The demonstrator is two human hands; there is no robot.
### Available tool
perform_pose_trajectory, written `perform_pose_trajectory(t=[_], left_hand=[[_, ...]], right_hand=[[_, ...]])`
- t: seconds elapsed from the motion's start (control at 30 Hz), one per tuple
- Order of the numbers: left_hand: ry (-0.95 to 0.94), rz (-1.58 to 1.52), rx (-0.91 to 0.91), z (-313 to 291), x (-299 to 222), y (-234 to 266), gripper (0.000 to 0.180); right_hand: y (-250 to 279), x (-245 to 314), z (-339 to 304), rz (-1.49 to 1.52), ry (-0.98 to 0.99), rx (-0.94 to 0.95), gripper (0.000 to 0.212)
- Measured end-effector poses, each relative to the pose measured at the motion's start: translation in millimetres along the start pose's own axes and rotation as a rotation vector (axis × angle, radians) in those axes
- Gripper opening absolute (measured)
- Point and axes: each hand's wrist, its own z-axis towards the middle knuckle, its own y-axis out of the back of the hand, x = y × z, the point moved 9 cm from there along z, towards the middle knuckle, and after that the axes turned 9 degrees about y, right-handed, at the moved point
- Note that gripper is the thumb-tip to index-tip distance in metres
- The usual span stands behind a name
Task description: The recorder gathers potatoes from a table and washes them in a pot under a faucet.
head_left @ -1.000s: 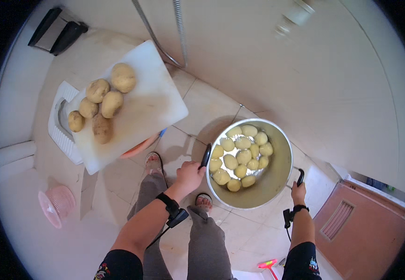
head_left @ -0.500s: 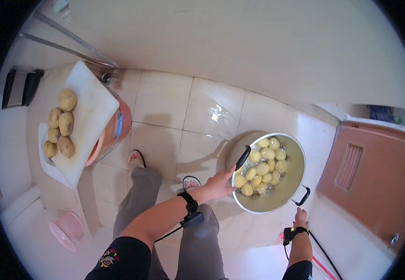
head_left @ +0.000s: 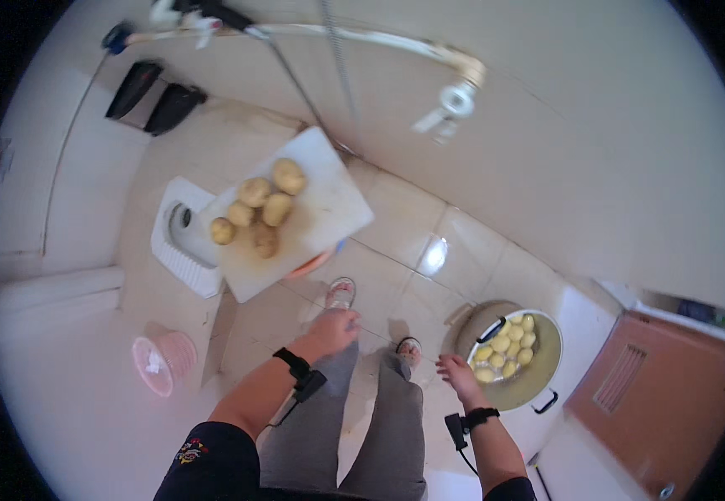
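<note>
My left hand (head_left: 334,331) hangs above my left leg and touches no object; its fingers look curled but are smeared. My right hand (head_left: 460,377), fingers apart and holding nothing, is just left of the large metal pot (head_left: 552,355) on the floor at right. Several peeled potatoes (head_left: 510,344) sit inside the pot, which has two black handles. To the left, a white cutting board (head_left: 329,200) lies across an orange bucket (head_left: 312,265), mostly hidden beneath it. Several brownish potatoes (head_left: 255,192), seemingly unpeeled, rest on the board.
A white squat toilet (head_left: 185,267) lies beside the board. A pink basket (head_left: 174,355) stands at lower left. Along the wall run a white pipe with a tap (head_left: 456,100) and a hose. A brown door (head_left: 629,392) is at right. The tiled floor (head_left: 404,217) has a shiny patch.
My left hand has let go of the pot's rim by its handle and moved left. My right hand has moved from near the other handle to the pot's left side. The view has swung left.
</note>
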Motion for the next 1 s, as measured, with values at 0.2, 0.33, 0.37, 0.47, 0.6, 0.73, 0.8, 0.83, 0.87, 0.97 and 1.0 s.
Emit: perform_pose_trajectory(t=[0.2,0.33,0.37,0.47,0.6,0.73,0.8,0.83,0.87,0.97,1.0], left_hand=[[0.515,-0.248,-0.444,-52,92,119,0.027],[0.578,-0.28,-0.597,-6,161,228,0.034],[0.635,-0.311,-0.577,-6,166,218,0.037],[0.599,-0.076,-0.523,18,155,229,0.043],[0.525,0.117,-0.425,65,122,244,0.05],[0.369,0.445,-0.444,106,103,244,0.06],[0.367,0.486,-0.398,120,102,238,0.063],[0.39,0.517,-0.384,127,105,234,0.064],[0.411,0.548,-0.369,133,108,230,0.066],[0.373,0.603,-0.437,138,109,229,0.062],[0.353,0.592,-0.428,142,107,225,0.062]], right_hand=[[-104,127,29,-0.213,0.208,0.22,0.03],[-215,241,67,-0.027,0.154,0.232,0.03],[-219,236,68,-0.047,0.134,0.239,0.03],[-241,238,74,0.008,0.085,0.246,0.032],[-245,238,83,0.083,0.025,0.126,0.034],[-199,288,81,0.327,0.294,-0.201,0.047],[-163,328,65,0.389,0.421,-0.37,0.052],[-148,348,55,0.438,0.493,-0.457,0.053],[-133,371,42,0.489,0.575,-0.522,0.052],[-95,423,14,0.559,0.745,-0.667,0.049],[-85,454,-5,0.48,0.95,-0.686,0.046]])
